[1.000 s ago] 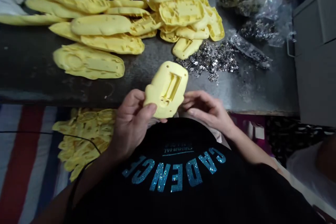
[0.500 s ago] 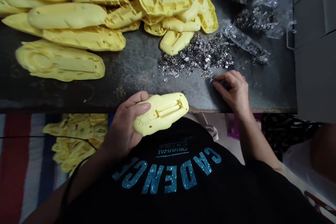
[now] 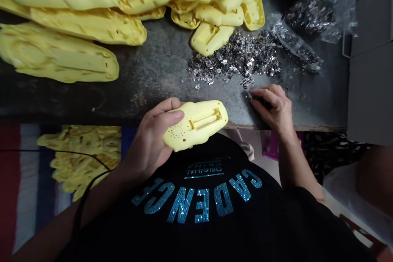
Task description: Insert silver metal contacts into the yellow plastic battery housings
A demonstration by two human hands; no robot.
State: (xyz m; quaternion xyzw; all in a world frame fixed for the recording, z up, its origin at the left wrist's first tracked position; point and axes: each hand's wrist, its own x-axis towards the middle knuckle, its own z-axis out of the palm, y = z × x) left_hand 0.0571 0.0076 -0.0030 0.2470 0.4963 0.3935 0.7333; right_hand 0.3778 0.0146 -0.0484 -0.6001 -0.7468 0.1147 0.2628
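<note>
Nearest, black T-shirt [image 3: 196,242] with glittery blue lettering. Just beyond it the left hand [image 3: 153,139] has the thumb pressed on top of a pale yellow moulded plastic shell [image 3: 196,126] and the fingers curled beneath; firm hold. Shell sits in front of the table edge, slotted face up, long recess and ring of small holes showing, far end pointing right. Below the table, off to the left, a heap of yellow plastic parts [image 3: 82,157]. Main change: the right hand [image 3: 274,108] was beside the shell a second ago, is now out at the dark metal-look tabletop [image 3: 159,77]. Thumb and forefinger nearly together at a tiny shiny silver piece [image 3: 249,94]; cannot tell if it's pinched or just touched. Reads as work shifting from turning the shell to the small metal parts. Shell recess shows no clear metal piece. Farther, loose pile of small silver metal pieces [image 3: 245,55], then stacked yellow plastic shells [image 3: 89,26] left, clear plastic bag [image 3: 296,45] right.
</note>
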